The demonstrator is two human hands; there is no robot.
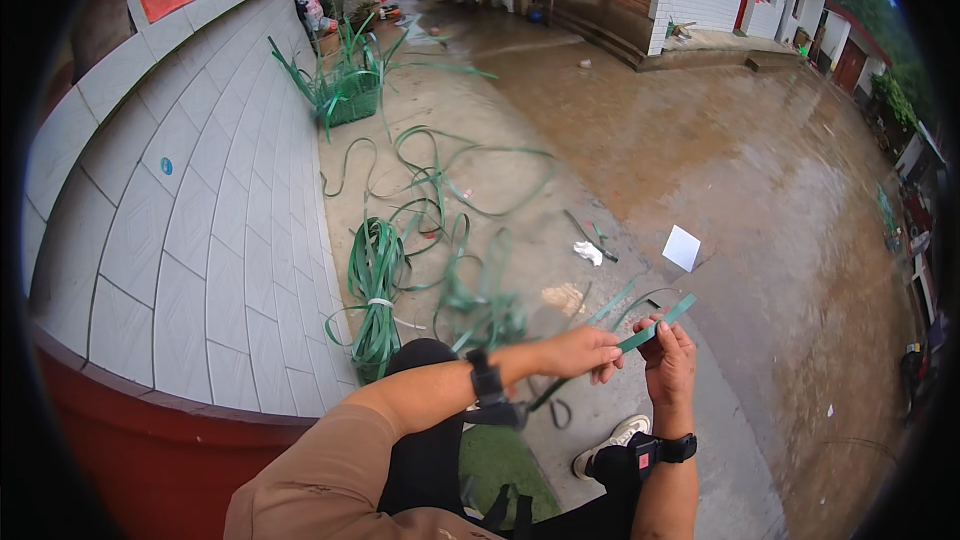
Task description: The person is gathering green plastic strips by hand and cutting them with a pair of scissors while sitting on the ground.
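A flat green plastic strap [658, 326] stretches between my two hands. My left hand [579, 352] grips it at the lower left. My right hand [670, 360] pinches it between thumb and fingers, and a short end sticks out past them to the upper right. Other strap lengths run behind my left hand, and a dark loop [561, 414] hangs below it. Left of my hands lies a blurred tangle of green straps [487, 307]. Beside that, a bundle of green straps [375, 262] is bound by a white tie.
A partly woven green basket [352, 99] with loose strap ends stands by the white tiled wall [210, 240]. Loose strap loops [442, 165] spread over the concrete. A white crumpled piece [588, 253] and a white square tile [681, 248] lie ahead. Wet ground [750, 165] extends right.
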